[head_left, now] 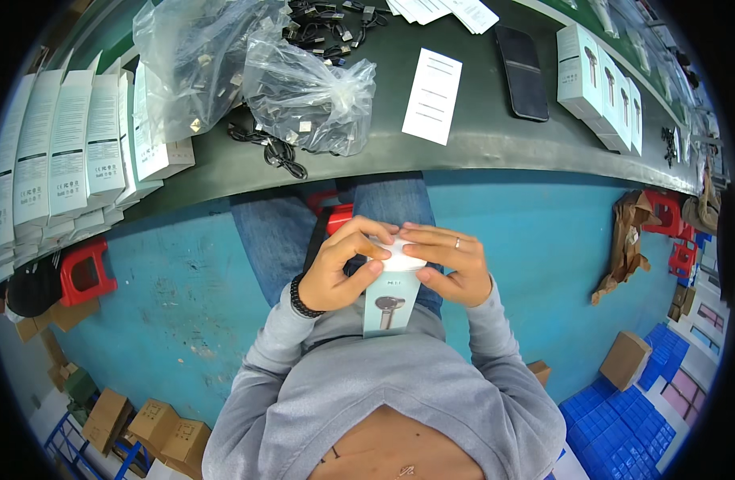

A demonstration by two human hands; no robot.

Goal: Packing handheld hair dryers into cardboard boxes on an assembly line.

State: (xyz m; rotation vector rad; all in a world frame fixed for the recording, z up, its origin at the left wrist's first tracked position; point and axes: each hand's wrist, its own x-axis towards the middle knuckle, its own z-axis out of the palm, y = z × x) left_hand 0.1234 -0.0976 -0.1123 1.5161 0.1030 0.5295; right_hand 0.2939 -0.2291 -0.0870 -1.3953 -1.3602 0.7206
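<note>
A tall pale-green and white box (390,302) with a picture of a handheld device on its front stands upright against my lap. Both hands close around its upper end, where a white top part (401,254) shows between them; I cannot tell whether that is a flap or something going in or out. My left hand (342,266), with a dark beaded bracelet at the wrist, grips from the left with bent fingers and the thumb at the front. From the right, my right hand (454,258), wearing a ring, presses fingers and thumb on the top part.
Across the dark green table (351,172) lie clear plastic bags (311,92), black cables (281,156), a printed white sheet (433,96) and a black phone (522,74). Upright boxes crowd the left (67,148); more boxes (595,84) stand right. Red stools (87,272) sit below.
</note>
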